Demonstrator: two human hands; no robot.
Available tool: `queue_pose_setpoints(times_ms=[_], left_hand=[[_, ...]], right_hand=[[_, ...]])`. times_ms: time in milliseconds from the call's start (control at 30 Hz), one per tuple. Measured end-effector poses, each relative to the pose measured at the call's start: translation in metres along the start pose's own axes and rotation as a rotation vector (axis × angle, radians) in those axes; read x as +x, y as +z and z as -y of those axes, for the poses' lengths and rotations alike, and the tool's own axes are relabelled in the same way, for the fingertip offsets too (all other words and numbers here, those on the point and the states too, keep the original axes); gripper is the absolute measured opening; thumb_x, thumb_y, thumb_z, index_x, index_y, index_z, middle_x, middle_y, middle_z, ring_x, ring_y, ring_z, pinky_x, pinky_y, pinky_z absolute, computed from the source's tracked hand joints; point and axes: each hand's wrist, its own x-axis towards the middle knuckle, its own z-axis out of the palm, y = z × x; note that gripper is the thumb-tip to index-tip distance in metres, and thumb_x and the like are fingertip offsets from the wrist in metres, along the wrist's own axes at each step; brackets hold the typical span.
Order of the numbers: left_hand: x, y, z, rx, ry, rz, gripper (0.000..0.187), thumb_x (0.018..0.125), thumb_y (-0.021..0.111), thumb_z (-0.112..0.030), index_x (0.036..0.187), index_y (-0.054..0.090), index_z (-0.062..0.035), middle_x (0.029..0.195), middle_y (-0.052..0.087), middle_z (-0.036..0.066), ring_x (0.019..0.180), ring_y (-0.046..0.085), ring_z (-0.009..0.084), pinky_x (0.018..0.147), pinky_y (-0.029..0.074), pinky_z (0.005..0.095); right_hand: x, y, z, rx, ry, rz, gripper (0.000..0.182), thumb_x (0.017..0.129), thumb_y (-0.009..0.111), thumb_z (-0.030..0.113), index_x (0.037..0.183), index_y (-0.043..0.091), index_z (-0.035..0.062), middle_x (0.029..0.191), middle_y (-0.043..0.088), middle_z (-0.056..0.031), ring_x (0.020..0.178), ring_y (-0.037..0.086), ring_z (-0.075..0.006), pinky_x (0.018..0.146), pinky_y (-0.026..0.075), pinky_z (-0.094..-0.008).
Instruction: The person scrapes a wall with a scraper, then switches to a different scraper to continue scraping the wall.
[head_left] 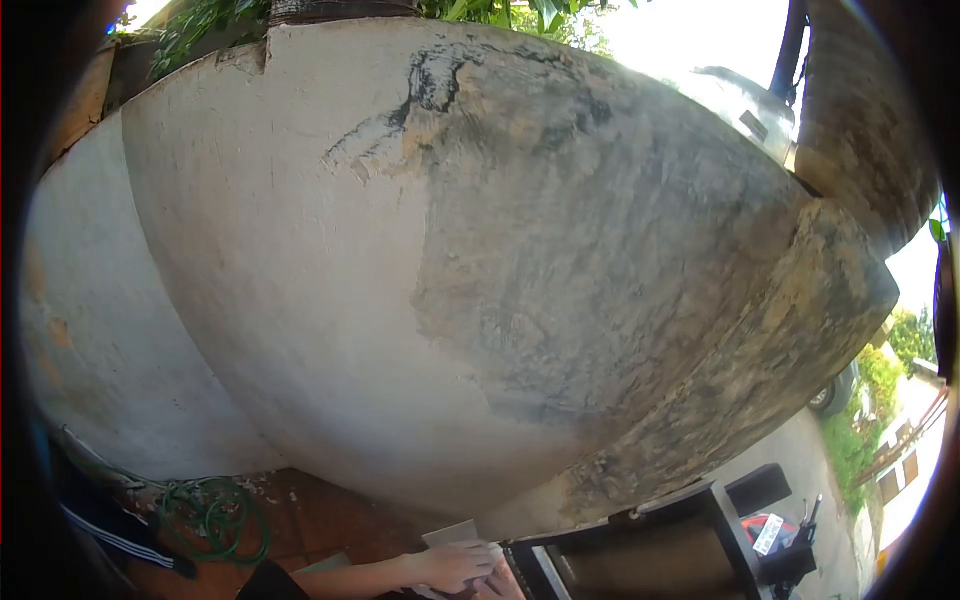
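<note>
My left hand (pixel 458 566) is at the bottom edge, its forearm coming in from the left. Its fingers are bent at a flat grey piece (pixel 450 535) that sticks up behind them. Touching or overlapping it is my right hand (pixel 499 581), cut off by the frame's lower edge; what its fingers hold is hidden. Above both hands rises a curved-looking wall (pixel 300 270), pale and smooth on the left. A rough, dark grey patch (pixel 590 240) covers much of its right side.
A green hose (pixel 215 518) lies coiled on reddish tiles (pixel 340 528) at the lower left. Beside it is a person's leg in dark, white-striped trousers (pixel 115 535). A black-framed object (pixel 650 555) stands right of my hands. A car (pixel 836 390) is outside, far right.
</note>
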Motion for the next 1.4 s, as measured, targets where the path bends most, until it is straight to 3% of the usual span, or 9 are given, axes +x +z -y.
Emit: queue_pose_setpoints(times_ms=[67, 100, 133, 200, 300, 467, 533, 967, 1400], left_hand=[[-0.005, -0.002, -0.018, 0.099, -0.123, 0.010, 0.045, 0.075, 0.065, -0.018, 0.118, 0.058, -0.0077, 0.124, 0.051, 0.017, 0.126, 0.044, 0.0341, 0.107, 0.035, 0.0511], [-0.006, -0.007, -0.027, 0.206, -0.229, 0.007, 0.055, 0.077, 0.064, -0.017, 0.130, 0.055, -0.0098, 0.138, 0.046, 0.019, 0.137, 0.037, 0.0356, 0.114, 0.028, 0.0568], [-0.009, -0.009, -0.031, 0.198, -0.251, 0.012, 0.055, 0.077, 0.064, -0.017, 0.130, 0.055, -0.0098, 0.138, 0.046, 0.019, 0.137, 0.037, 0.0356, 0.114, 0.028, 0.0568], [-0.013, -0.013, -0.036, 0.367, -0.452, 0.172, 0.067, 0.081, 0.064, -0.017, 0.145, 0.045, -0.0139, 0.154, 0.029, 0.020, 0.146, 0.024, 0.0375, 0.116, 0.018, 0.0647], [-0.019, -0.024, -0.044, 0.255, -0.520, 0.080, 0.061, 0.082, 0.064, -0.017, 0.141, 0.048, -0.0125, 0.152, 0.030, 0.020, 0.144, 0.027, 0.0381, 0.115, 0.021, 0.0633], [-0.020, -0.015, -0.051, 0.198, -0.587, -0.159, 0.052, 0.083, 0.065, -0.019, 0.133, 0.052, -0.0097, 0.147, 0.035, 0.022, 0.139, 0.033, 0.0397, 0.114, 0.026, 0.0596], [-0.018, -0.009, -0.054, 0.065, -0.693, -0.418, 0.048, 0.085, 0.065, -0.020, 0.130, 0.053, -0.0084, 0.144, 0.037, 0.023, 0.135, 0.036, 0.0419, 0.112, 0.031, 0.0548], [-0.004, 0.005, -0.065, 0.100, -0.810, -0.325, 0.065, 0.085, 0.068, -0.036, 0.135, 0.045, -0.0019, 0.129, 0.050, 0.022, 0.122, 0.047, 0.0393, 0.101, 0.042, 0.0486], [-0.005, 0.002, -0.064, 0.186, -0.794, -0.217, 0.066, 0.085, 0.068, -0.042, 0.135, 0.048, -0.0039, 0.124, 0.054, 0.020, 0.118, 0.050, 0.0375, 0.105, 0.037, 0.0510]], right_hand=[[0.007, 0.006, -0.047, -0.054, -0.044, 0.076, 0.045, 0.084, 0.054, 0.019, 0.124, 0.054, -0.0004, 0.123, 0.052, -0.0207, 0.123, 0.044, -0.0444, 0.101, 0.039, -0.0492], [0.024, 0.030, -0.164, 0.024, -0.350, -0.123, 0.057, 0.080, 0.056, 0.019, 0.133, 0.050, -0.0016, 0.140, 0.046, -0.0211, 0.128, 0.042, -0.0434, 0.106, 0.038, -0.0478], [0.016, 0.025, -0.120, 0.034, -0.341, -0.103, 0.057, 0.080, 0.056, 0.019, 0.133, 0.050, -0.0016, 0.140, 0.046, -0.0211, 0.128, 0.042, -0.0434, 0.106, 0.038, -0.0478], [-0.001, 0.013, -0.033, 0.268, -0.134, -0.087, 0.039, 0.089, 0.054, 0.022, 0.120, 0.050, 0.0004, 0.111, 0.048, -0.0140, 0.095, 0.045, -0.0308, 0.080, 0.037, -0.0385], [-0.011, 0.003, 0.044, 0.591, 0.189, -0.077, 0.023, 0.101, 0.051, 0.027, 0.102, 0.051, 0.0033, 0.066, 0.052, -0.0034, 0.045, 0.049, -0.0119, 0.040, 0.036, -0.0247], [-0.013, 0.016, 0.050, 0.596, 0.083, -0.055, 0.020, 0.101, 0.043, 0.020, 0.105, 0.051, 0.0026, 0.066, 0.050, -0.0063, 0.045, 0.049, -0.0158, 0.042, 0.039, -0.0282], [-0.015, 0.024, 0.040, 0.683, 0.097, -0.037, 0.020, 0.101, 0.044, 0.020, 0.106, 0.051, 0.0025, 0.067, 0.050, -0.0066, 0.045, 0.049, -0.0162, 0.043, 0.039, -0.0282], [-0.048, 0.013, 0.013, 0.760, 0.051, -0.023, 0.012, 0.097, 0.055, 0.013, 0.104, 0.052, 0.0038, 0.065, 0.048, -0.0014, 0.043, 0.044, -0.0103, 0.040, 0.032, -0.0242], [-0.053, 0.020, 0.014, 0.686, 0.014, -0.148, 0.019, 0.101, 0.046, 0.020, 0.102, 0.054, 0.0034, 0.065, 0.050, -0.0018, 0.044, 0.042, -0.0093, 0.041, 0.032, -0.0236]])
